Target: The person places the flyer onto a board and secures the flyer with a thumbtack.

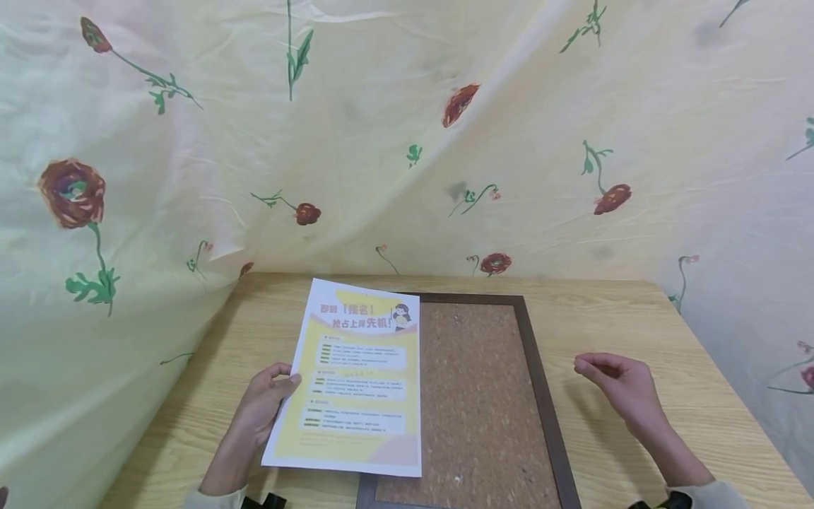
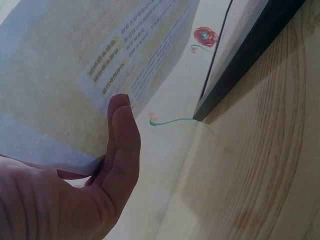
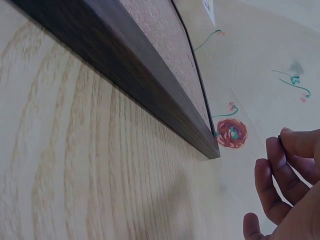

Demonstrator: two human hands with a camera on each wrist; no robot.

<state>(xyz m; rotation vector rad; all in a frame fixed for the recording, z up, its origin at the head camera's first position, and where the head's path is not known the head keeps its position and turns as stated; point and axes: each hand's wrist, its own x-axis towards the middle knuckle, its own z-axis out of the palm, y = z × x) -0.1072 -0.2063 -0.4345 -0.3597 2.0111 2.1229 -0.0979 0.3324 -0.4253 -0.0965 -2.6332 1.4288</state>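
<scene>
My left hand (image 1: 259, 404) holds a printed paper flyer (image 1: 356, 385) by its left edge, thumb on the front and fingers behind. In the left wrist view the flyer's pale back (image 2: 55, 100) leans over that hand. Seen from the head, the flyer overlaps the left half of a cork board (image 1: 480, 396) with a dark wooden frame (image 1: 547, 417). To the right of the board my right hand (image 1: 626, 392) is raised above the table, thumb tip against the fingertips. No object shows between those fingertips (image 3: 274, 145) in the right wrist view.
Small shiny pin-like spots (image 1: 458, 478) dot the cork near its lower edge, with another near the top. The board lies on a light wooden table (image 1: 610, 311). A flowered cloth (image 1: 381, 141) hangs behind the table and along both sides.
</scene>
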